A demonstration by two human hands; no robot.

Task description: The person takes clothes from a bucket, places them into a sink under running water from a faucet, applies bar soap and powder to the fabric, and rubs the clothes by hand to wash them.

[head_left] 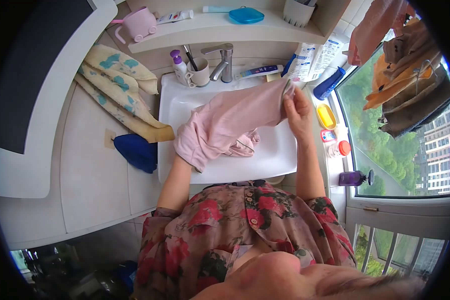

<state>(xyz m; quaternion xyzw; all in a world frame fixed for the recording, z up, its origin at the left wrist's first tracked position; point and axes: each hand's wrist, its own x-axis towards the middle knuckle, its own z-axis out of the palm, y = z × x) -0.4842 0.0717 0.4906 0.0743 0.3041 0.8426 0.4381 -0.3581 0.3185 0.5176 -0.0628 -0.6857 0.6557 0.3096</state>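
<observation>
A pink garment [240, 110] with a dark-edged hem stretches across the white sink [225, 172]. Part of it bunches low over the basin. My right hand [299, 111] pinches the hem at the garment's upper right end, with fingers and thumb closed on the cloth. On the other side, my left forearm [176, 181] runs up into an opening of the garment. The cloth hides my left hand, so its fingers do not show. Behind the garment, a metal faucet [224, 62] rises from the sink's back edge.
A mug [199, 73] and a purple-topped pump bottle [178, 65] stand at the sink's back left. A towel [117, 82] and a blue cloth [137, 151] hang left. On the right ledge are a yellow soap dish [326, 116] and a purple bottle [352, 178].
</observation>
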